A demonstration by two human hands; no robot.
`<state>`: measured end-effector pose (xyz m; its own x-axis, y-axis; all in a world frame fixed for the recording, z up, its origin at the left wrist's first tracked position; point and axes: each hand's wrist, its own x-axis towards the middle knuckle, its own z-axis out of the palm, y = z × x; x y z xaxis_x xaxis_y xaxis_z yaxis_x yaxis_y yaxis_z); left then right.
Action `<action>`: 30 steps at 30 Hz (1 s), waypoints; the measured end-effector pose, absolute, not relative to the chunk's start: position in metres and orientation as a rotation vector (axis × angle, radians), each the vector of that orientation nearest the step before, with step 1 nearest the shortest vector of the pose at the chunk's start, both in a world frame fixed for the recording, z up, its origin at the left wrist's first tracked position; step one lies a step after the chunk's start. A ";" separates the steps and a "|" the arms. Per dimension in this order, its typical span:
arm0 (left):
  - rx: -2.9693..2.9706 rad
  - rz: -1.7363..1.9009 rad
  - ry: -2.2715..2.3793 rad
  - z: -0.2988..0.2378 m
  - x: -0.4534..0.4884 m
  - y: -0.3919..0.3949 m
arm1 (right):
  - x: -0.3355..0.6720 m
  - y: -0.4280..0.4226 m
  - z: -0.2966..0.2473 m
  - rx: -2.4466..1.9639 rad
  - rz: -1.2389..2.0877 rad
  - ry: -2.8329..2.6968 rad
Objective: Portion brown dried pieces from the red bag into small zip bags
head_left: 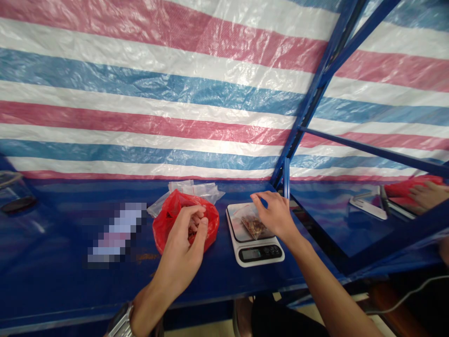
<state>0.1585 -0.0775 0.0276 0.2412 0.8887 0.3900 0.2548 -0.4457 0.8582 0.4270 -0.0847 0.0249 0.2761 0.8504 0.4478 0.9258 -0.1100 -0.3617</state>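
My left hand (185,236) is over the mouth of a red plastic bag (162,229), its fingers curled in towards the thumb. Whatever lies between those fingertips is too small to make out. Inside the red bag, some brown dried bits show partly behind the hand. To the right, a small clear plastic bag (253,226) of brown dried pieces rests on a white digital scale (231,236). Bent fingers of my right hand (278,216) are at the clear bag's upper edge and seem to grip it. The scale's display is lit, but its digits are unreadable.
Clear empty bags (206,191) lie behind the red bag. A blurred-out item (117,234) is on the blue table at left, beyond it a clear container (16,192). Blue metal bars (305,107) rise at right. Past them are a phone-like white object (368,207) and another person's hand (430,195).
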 end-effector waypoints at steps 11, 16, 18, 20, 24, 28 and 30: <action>1.853 1.220 1.056 0.026 0.156 -0.076 | 0.413 -0.090 0.030 -2.093 -0.074 -1.626; 1.861 1.217 1.054 0.026 0.156 -0.076 | 0.412 -0.090 0.030 -2.119 -0.062 -1.635; 1.866 1.219 1.054 0.027 0.155 -0.075 | 0.412 -0.090 0.029 -2.128 -0.056 -1.653; 1.876 1.231 1.045 0.028 0.154 -0.074 | 0.411 -0.090 0.027 -2.115 -0.055 -1.671; 1.918 1.248 1.044 0.030 0.158 -0.081 | 0.414 -0.086 0.021 -2.032 0.050 -1.635; 1.749 1.181 1.083 0.023 0.176 -0.113 | 0.408 -0.080 0.025 -1.789 0.251 -1.496; 1.557 1.086 1.085 0.018 0.186 -0.129 | 0.395 -0.079 0.032 -1.674 0.291 -1.439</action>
<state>0.1862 -0.1293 0.0177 0.2224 0.9629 0.1527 0.1516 -0.1888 0.9702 0.3950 -0.0786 0.0323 0.3004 0.8857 0.3539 0.6783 0.0625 -0.7321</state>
